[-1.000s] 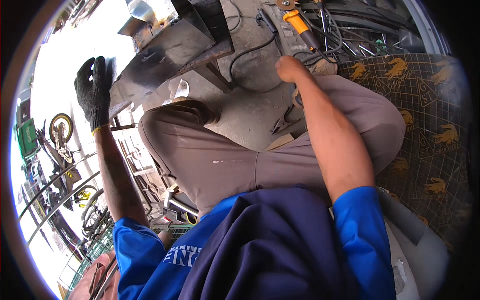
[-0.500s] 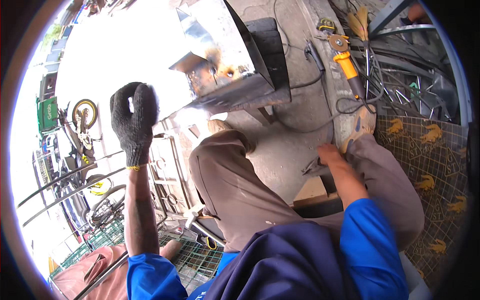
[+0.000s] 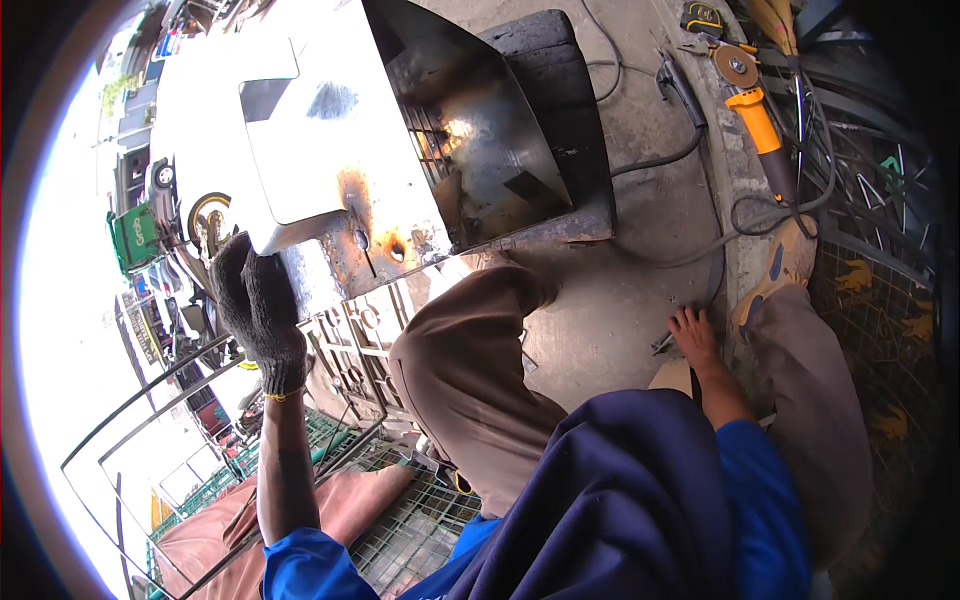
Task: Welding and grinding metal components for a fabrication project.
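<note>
A sheet-metal box (image 3: 395, 165) with scorched weld marks and holes stands tilted in front of me, its dark inside showing on the right. My left hand (image 3: 258, 315), in a dark knit glove, is closed on the box's lower left corner. Down by the floor, my bare right hand (image 3: 694, 336) has its fingers spread. Beside its fingertips lies a small metal tool (image 3: 662, 343), too small to name. A blackened block (image 3: 560, 90) is behind the box's right side.
A yellow angle grinder (image 3: 757, 125) lies at the right, below a tape measure (image 3: 702, 17). A welding electrode holder (image 3: 682, 92) and its cable lie on the concrete floor (image 3: 600, 310). Metal scraps fill the far right. A metal grille (image 3: 365, 335) and green wire mesh (image 3: 400, 515) are at the left.
The box has turned and tipped, so its inside now shows. My left hand has come to its corner. My right hand's fingers have spread. The view has shifted.
</note>
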`<state>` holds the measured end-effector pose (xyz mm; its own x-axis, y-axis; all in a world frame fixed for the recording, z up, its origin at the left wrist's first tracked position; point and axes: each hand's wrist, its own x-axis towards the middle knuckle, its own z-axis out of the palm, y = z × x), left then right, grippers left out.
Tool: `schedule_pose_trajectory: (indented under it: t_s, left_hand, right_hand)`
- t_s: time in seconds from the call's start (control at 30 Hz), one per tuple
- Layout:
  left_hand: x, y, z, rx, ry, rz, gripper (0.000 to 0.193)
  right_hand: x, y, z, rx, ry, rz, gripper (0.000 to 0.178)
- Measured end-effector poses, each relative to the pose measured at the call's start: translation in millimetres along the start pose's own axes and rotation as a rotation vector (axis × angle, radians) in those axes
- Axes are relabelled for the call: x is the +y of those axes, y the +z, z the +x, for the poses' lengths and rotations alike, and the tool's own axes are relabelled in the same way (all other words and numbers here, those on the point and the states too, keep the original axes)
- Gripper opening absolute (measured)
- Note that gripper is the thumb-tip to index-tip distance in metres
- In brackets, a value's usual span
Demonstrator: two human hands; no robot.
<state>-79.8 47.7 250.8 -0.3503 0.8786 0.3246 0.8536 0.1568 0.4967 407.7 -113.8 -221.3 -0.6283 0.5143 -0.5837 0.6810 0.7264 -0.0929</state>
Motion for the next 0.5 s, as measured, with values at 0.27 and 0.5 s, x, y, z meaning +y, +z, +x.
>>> schedule_pose_trajectory:
  t_s: [0.27, 0.5]
  left_hand:
    - [9, 4, -9, -0.019, 0.030, 0.007, 0.023]
    - [7, 8, -3, 0.052, 0.158, 0.067, 0.028]
  right_hand:
    - [28, -67, -2, -0.193, -0.042, 0.033, 0.054]
    - [61, -273, 8, -0.244, 0.000, 0.543, 0.067]
